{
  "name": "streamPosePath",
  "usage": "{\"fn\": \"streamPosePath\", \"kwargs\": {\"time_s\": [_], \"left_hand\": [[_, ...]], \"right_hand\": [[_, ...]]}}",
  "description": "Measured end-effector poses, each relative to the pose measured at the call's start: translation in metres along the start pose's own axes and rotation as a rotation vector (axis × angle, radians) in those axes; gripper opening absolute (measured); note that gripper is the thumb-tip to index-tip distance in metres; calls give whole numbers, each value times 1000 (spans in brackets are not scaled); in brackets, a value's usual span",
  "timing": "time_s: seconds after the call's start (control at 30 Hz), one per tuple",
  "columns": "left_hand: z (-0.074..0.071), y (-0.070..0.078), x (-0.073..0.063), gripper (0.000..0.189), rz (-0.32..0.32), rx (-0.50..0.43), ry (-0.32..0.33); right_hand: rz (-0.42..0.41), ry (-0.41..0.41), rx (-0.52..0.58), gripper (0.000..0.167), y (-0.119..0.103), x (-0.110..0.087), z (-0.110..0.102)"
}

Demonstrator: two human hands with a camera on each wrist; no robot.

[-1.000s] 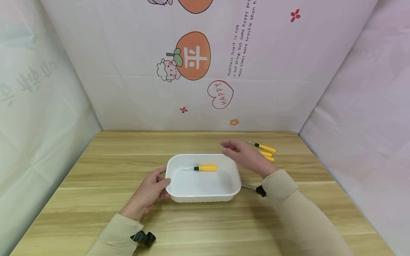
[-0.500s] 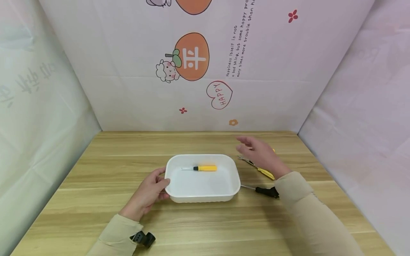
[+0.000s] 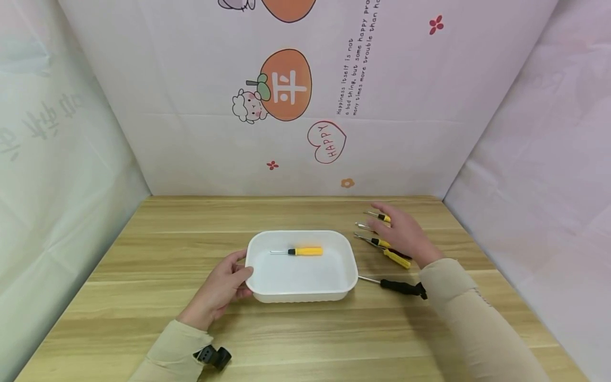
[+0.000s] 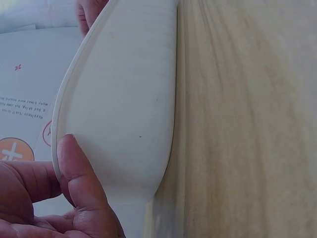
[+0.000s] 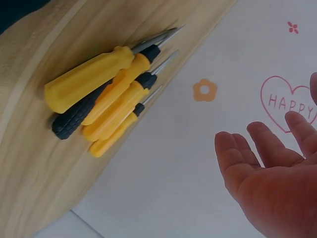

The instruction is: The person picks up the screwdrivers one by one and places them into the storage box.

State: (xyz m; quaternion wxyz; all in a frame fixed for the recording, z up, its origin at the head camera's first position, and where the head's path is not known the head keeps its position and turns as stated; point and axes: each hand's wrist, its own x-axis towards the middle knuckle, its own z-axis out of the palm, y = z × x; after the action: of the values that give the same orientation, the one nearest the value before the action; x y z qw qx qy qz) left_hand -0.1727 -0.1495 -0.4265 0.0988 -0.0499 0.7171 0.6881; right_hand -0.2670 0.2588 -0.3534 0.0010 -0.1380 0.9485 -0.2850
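My left hand point(image 3: 221, 286) grips the left end of a white plastic tray point(image 3: 296, 276), thumb at the rim. The left wrist view shows the tray's side wall point(image 4: 119, 99) and the fingers pinching its edge. Inside the tray lies a small screwdriver point(image 3: 307, 251) with a yellow handle and black collar. My right hand point(image 3: 403, 233) hovers over a group of screwdrivers, fingers extended and holding nothing. Seen from the right wrist, these include a thick yellow-handled screwdriver point(image 5: 89, 82), a black-handled one point(image 5: 77, 114) and several slimmer yellow ones, lying side by side.
A longer black-handled screwdriver point(image 3: 400, 287) lies right of the tray, its shaft tip close to the tray's corner. The wooden table point(image 3: 191, 228) ends at a printed white sheet point(image 3: 200, 132) behind, with white sheets on both sides.
My right hand has moved right, from over the tray's far right corner to over the screwdrivers, uncovering the black-handled one. My left hand and the tray have stayed put.
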Motion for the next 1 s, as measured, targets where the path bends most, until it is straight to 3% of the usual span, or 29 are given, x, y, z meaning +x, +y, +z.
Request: {"fn": "streamPosePath", "kwargs": {"time_s": [0.33, 1.0], "left_hand": [[-1, -1, 1, 54, -2, 3, 1], [-2, -2, 1, 54, 3, -6, -6]], "right_hand": [[-14, -6, -35, 68, 19, 3, 3], [85, -95, -55, 70, 54, 9, 6]]}}
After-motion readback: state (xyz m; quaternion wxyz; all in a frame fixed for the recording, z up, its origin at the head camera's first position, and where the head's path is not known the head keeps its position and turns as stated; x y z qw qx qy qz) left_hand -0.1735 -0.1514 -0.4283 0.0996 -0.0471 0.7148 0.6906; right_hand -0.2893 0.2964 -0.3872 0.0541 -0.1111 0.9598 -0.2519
